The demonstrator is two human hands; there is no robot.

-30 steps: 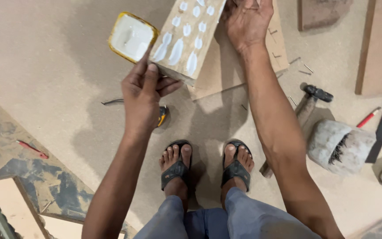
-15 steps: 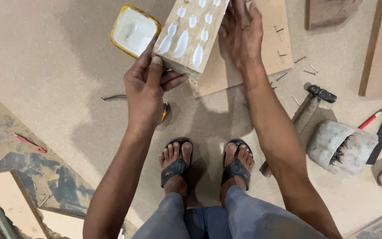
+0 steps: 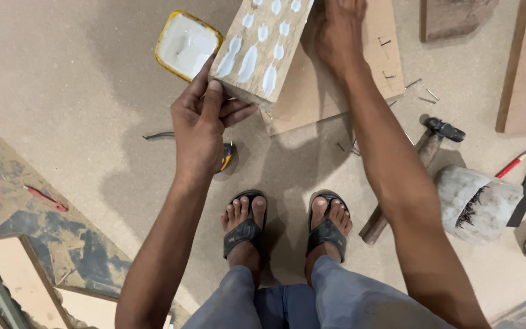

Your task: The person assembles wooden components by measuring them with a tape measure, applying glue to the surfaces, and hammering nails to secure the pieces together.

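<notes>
Our left hand [image 3: 201,125] grips the near corner of a wooden block [image 3: 263,45] dotted with white glue blobs; our right hand [image 3: 340,33] presses against its far side, fingers hidden; the block tilts above a plywood sheet [image 3: 336,91]; a yellow-rimmed glue tub [image 3: 187,44] sits just beside; a hammer [image 3: 418,158] lies well apart.

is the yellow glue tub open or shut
Open. The yellow tub on the floor has no lid on it, and white glue shows inside, right beside the wooden block dotted with glue.
</notes>
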